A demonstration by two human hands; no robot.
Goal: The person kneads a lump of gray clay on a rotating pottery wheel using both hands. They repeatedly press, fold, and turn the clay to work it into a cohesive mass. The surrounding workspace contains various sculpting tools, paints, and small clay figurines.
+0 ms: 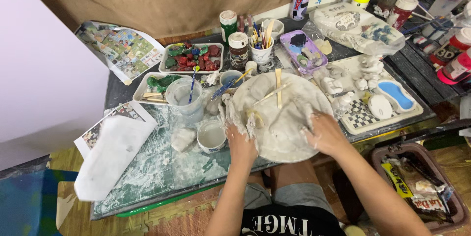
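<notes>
On the glass-covered tabletop, near its front edge, sits a round white board smeared with pale grey wet clay, and both hands press into that clay. The left hand lies with fingers spread at the board's left rim; the right hand rests flat and open at its right side, the two well apart, neither clamped on anything. The clay looks soft, sticky and slippery (both hands are coated with it), so it is probably best gathered from underneath with cupped palms, and it would likely tear if pinched. Two slim wooden modelling sticks lie crossed on the board's far part. Just left of the board stands one small white bowl, beside one clear plastic water cup. Farther back are two white trays of painted pieces.
</notes>
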